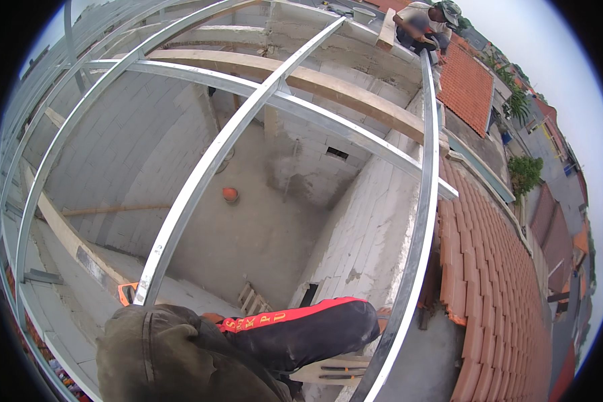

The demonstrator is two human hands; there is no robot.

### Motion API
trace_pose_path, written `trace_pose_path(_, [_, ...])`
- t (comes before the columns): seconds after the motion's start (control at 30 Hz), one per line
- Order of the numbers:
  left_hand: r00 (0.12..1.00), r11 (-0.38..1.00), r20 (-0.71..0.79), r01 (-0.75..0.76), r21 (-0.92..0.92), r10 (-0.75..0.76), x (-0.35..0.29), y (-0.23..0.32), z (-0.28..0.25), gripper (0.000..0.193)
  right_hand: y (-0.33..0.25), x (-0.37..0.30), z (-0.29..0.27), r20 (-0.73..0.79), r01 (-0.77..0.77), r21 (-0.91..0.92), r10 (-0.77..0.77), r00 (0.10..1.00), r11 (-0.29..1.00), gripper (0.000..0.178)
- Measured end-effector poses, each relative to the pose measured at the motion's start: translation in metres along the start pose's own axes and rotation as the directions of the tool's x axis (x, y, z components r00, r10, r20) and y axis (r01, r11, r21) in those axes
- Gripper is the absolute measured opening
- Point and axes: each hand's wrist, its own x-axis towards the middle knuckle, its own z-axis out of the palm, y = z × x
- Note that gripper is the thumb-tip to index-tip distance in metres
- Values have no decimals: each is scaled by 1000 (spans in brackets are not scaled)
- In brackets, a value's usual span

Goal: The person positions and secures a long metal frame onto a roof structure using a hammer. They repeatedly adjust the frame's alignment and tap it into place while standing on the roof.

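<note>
Below me, my olive sleeve (147, 348) and dark trouser leg with a red stripe (308, 328) fill the lower middle. A small patch of skin, apparently my left hand (212, 317), shows between sleeve and leg; its fingers are hidden. My right hand cannot be made out. Beside the sleeve, a hand saw with an orange handle (127, 293) lies near the lower end of a silver metal roof beam (214, 161). Another metal beam (425, 201) runs along the right of my leg. Dark slender tools (342, 372) rest on a pale board under the leg.
A metal crossbeam (342, 124) and a wooden beam (301, 80) span the deep block-walled room. On its floor (248, 228) stands an orange bucket (230, 194). Tiled roofing (492, 288) slopes away at right. Another person (429, 27) crouches at the far right beam end.
</note>
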Motion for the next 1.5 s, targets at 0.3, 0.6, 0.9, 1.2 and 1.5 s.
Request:
trace_pose_path(0.3, [530, 824, -838, -528, -206, 131, -54, 105, -195, 36, 22, 6, 33, -317, -29, -142, -18, 948, 989, 69])
trace_pose_path(0.6, [-274, 999, -962, -47, 11, -2, -137, 22, -453, 62, 11, 9, 27, -301, -58, -134, 16, 954, 989, 72])
trace_pose_path(0.9, [274, 969, -953, -169, -178, -127, -56, -103, -454, 88, 22, 20, 30, -329, -44, -100, 8, 944, 994, 72])
trace_pose_path(1.2, [639, 476, -747, -607, -637, -186, -59, -115, -456, 68, 37, 21, 54, -319, -73, -145, 24, 947, 987, 79])
trace_pose_path(1.5, [564, 599, -813, -605, -525, -142, -75, -89, -444, 67, 43, 41, 48, -239, -57, -191, 10, 971, 980, 89])
